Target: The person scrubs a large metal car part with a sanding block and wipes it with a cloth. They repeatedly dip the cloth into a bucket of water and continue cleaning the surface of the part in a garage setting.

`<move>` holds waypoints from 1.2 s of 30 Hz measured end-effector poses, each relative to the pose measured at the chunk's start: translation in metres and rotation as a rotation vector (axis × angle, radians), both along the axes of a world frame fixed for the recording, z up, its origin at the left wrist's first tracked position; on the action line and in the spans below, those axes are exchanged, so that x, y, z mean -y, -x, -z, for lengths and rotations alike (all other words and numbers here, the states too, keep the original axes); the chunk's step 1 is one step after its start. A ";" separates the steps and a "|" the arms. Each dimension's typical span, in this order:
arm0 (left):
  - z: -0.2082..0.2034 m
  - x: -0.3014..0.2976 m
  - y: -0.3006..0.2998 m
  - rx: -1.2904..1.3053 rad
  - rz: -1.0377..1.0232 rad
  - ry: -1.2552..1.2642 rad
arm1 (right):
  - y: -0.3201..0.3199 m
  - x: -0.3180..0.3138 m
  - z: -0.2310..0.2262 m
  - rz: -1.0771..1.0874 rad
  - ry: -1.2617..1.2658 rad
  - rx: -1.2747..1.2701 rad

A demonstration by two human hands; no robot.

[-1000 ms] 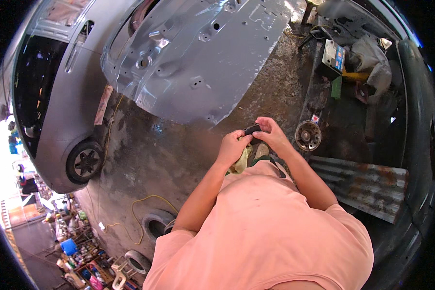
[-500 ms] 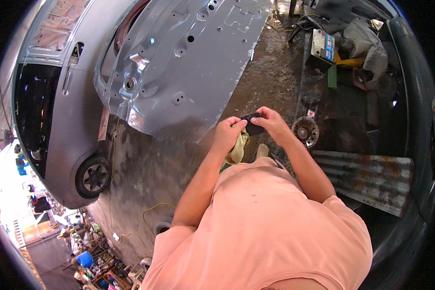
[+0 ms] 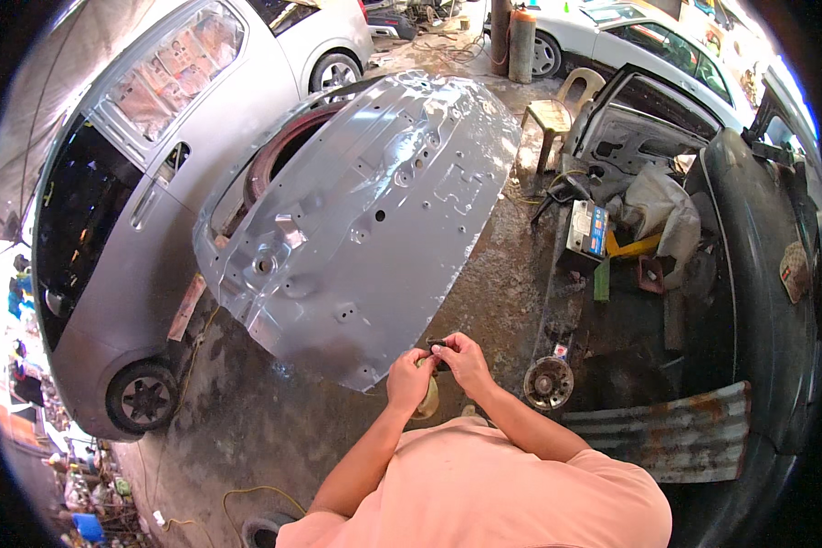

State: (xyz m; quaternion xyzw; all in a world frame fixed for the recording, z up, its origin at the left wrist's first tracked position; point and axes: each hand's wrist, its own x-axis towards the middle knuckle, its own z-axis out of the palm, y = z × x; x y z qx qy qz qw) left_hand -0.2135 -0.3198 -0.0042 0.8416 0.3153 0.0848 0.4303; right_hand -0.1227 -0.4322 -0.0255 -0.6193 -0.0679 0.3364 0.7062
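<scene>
Van: I have the grey body at the far left, its wheel (image 3: pixel 142 397) on the near side.
Panel (image 3: pixel 365 283): broad, grey and pierced with holes, it lies beyond the hands and to their left, its near corner just left of them.
Left hand (image 3: pixel 409 379): I see thumb and fingers pinching the left side of the black piece.
Cloth (image 3: pixel 427 404): yellowish, it hangs just below the left hand; I cannot tell which fingers hold it.
Black piece (image 3: pixel 437 344): small, between both hands at the fingertips, which hide most of its shape from me.
Right hand (image 3: pixel 463 363): it grasps the piece's right side, fingers bent.
Hub (image 3: pixel 548 382): round, rusty, well right of the grip.
Battery (image 3: pixel 583 233): farther off, right.
Corrugated sheet (image 3: pixel 667 438): rust-streaked, near right.
</scene>
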 end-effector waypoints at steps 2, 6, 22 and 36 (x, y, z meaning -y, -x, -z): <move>0.001 -0.013 0.003 0.069 0.013 0.080 | 0.000 -0.015 -0.002 0.016 -0.039 0.014; -0.009 -0.046 0.004 0.036 0.158 0.249 | -0.011 -0.031 0.027 -0.177 -0.160 -0.143; 0.002 -0.369 0.085 0.313 0.251 -0.881 | -0.032 -0.230 0.038 -0.338 0.638 0.956; 0.053 -0.398 0.101 0.589 0.191 -0.723 | -0.022 -0.255 0.032 -0.238 0.759 1.057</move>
